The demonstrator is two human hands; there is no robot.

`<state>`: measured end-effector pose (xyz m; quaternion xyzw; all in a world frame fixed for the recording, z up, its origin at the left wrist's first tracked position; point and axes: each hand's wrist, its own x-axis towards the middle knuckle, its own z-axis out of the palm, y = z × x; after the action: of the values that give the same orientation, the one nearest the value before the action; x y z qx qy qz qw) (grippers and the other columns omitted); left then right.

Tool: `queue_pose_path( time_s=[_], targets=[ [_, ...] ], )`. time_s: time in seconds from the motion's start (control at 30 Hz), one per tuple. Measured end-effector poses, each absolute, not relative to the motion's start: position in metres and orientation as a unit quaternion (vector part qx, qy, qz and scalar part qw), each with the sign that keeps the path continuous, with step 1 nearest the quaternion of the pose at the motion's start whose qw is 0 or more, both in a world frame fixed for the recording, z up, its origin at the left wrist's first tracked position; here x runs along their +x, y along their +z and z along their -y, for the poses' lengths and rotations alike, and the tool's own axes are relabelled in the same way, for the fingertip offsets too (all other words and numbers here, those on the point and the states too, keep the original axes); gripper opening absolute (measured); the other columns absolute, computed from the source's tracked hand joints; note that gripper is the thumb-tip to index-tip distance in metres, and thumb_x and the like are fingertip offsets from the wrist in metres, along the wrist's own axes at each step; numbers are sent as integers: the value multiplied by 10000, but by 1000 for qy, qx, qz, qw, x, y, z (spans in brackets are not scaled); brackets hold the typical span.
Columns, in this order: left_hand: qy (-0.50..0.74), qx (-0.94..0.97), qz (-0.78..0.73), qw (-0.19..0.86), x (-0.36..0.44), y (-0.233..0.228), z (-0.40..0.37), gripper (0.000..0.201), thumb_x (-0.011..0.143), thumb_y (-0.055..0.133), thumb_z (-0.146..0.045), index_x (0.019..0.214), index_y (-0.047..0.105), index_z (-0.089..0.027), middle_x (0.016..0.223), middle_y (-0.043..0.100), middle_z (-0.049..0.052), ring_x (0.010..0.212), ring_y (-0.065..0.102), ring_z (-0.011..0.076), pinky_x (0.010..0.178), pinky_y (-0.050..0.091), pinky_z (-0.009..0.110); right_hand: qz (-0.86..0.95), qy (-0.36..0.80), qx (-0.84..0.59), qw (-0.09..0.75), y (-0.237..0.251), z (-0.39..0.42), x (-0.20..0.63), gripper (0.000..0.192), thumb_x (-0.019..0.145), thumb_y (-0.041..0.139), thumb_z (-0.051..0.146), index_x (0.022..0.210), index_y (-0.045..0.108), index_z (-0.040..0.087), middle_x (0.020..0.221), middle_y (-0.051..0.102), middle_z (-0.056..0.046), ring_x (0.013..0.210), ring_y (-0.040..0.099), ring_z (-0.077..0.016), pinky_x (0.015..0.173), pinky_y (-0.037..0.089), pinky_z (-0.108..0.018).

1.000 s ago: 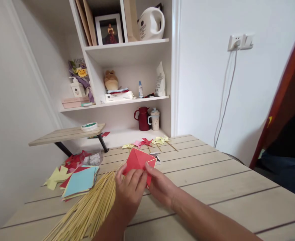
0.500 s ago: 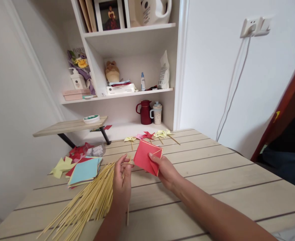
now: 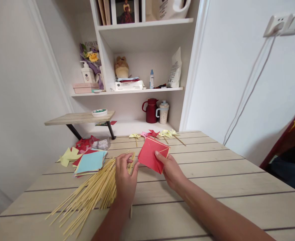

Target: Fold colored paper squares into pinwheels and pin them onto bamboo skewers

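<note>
My right hand (image 3: 173,170) pinches a square of red paper (image 3: 149,154) above the table, thumb on top. Lines run from the paper's right-hand corners toward its middle, and its edges look yellowish. My left hand (image 3: 125,174) is just left of the paper, fingers curved and apart from the thumb, whose tip is close to the paper's left corner; whether it touches cannot be made out. Beneath and left of that hand lies a spread of thin wooden sticks (image 3: 94,190), partly hidden by it.
Left of the sticks are stacked coloured paper squares (image 3: 90,162), cut paper pieces (image 3: 68,155) and a clear container (image 3: 101,144). Finished paper pinwheels (image 3: 153,134) lie at the table's back. A small raised stand (image 3: 79,117) is at left, with a red jug (image 3: 151,112) and cup (image 3: 163,113) behind.
My view has swung slightly left, so the scene sits further right. My left thumb has spread away from its fingers, toward the red paper, which my right hand still holds.
</note>
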<state>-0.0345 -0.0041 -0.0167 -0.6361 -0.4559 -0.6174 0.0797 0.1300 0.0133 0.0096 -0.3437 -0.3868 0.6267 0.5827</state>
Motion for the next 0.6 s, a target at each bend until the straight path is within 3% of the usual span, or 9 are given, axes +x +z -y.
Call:
queue_pose_path(
  time_s=[0.2, 0.37, 0.6],
  targets=[
    [-606, -648, 449, 106, -34, -14, 8, 197, 889, 616, -203, 1083, 592, -233, 1032, 558, 67, 869, 616, 194, 829, 525, 386, 419, 642, -329, 551, 7, -12, 128, 377, 753, 778, 451, 974, 714, 151, 985, 778, -109, 794, 713, -240, 744, 555, -342],
    [-596, -654, 448, 126, -32, -17, 7, 24, 876, 642, -240, 873, 620, -230, 988, 554, 64, 959, 594, 234, 854, 497, 427, 418, 675, -327, 512, 5, -7, 123, 354, 756, 786, 375, 1009, 717, 138, 947, 784, -103, 805, 727, -237, 734, 577, -337],
    [-578, -667, 465, 72, -30, -22, 4, 170, 908, 603, -292, 804, 726, -239, 1131, 577, 98, 1082, 566, 266, 948, 450, 479, 402, 699, -326, 494, 2, -7, 120, 353, 756, 790, 358, 1017, 702, 137, 913, 781, -102, 773, 726, -235, 671, 591, -351]
  ],
)
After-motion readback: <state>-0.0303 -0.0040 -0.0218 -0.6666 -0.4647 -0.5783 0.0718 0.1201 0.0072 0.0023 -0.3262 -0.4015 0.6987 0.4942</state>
